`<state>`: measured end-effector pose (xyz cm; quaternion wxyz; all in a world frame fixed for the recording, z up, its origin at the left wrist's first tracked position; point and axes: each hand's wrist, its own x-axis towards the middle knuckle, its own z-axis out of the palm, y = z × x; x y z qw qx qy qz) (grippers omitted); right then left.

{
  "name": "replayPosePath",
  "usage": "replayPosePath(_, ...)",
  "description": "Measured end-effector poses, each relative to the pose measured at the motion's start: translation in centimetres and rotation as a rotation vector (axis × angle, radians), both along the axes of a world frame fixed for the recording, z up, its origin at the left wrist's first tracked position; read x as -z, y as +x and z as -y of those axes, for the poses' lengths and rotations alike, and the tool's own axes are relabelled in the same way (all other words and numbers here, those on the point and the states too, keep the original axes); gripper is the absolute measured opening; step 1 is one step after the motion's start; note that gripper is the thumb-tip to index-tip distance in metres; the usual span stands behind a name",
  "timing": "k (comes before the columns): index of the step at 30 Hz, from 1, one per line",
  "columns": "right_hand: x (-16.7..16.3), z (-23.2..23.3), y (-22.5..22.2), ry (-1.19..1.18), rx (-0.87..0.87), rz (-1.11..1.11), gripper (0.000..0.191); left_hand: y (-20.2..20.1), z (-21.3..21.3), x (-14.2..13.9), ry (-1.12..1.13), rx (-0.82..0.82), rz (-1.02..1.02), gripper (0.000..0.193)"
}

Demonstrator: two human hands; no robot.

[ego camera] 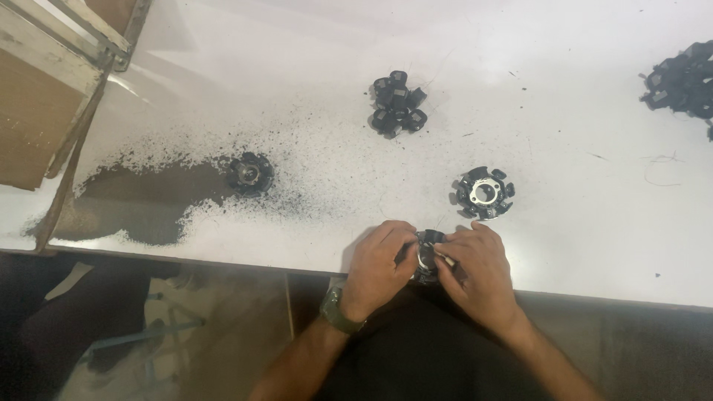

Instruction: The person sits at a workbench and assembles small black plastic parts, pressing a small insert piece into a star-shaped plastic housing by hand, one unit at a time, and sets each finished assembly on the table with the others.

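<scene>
At the near edge of the white table, my left hand and my right hand both grip a small round black and silver toothed metal part. Most of that part is hidden by my fingers. A watch with a green strap sits on my left wrist. A similar ring-shaped part with a silver centre lies flat just beyond my right hand.
Another toothed part lies to the left at the edge of a patch of dark powder. A small stack of the same parts stands farther back, and more parts sit at the far right. Wooden boards lean at the left.
</scene>
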<state>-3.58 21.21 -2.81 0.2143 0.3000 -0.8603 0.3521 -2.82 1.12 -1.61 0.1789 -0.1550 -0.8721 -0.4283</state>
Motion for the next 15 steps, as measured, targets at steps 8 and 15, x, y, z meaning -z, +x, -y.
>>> replayPosePath(8, -0.2, 0.1, 0.1, -0.003, -0.002, -0.008, 0.03, 0.1, 0.1, 1.1, 0.018, 0.011, -0.096, 0.008)
replayPosePath(15, 0.2, -0.1, 0.2, -0.032, -0.026, -0.019, 0.028, 0.2, 0.1, 3.3, -0.121, 0.012, -0.105, 0.011)
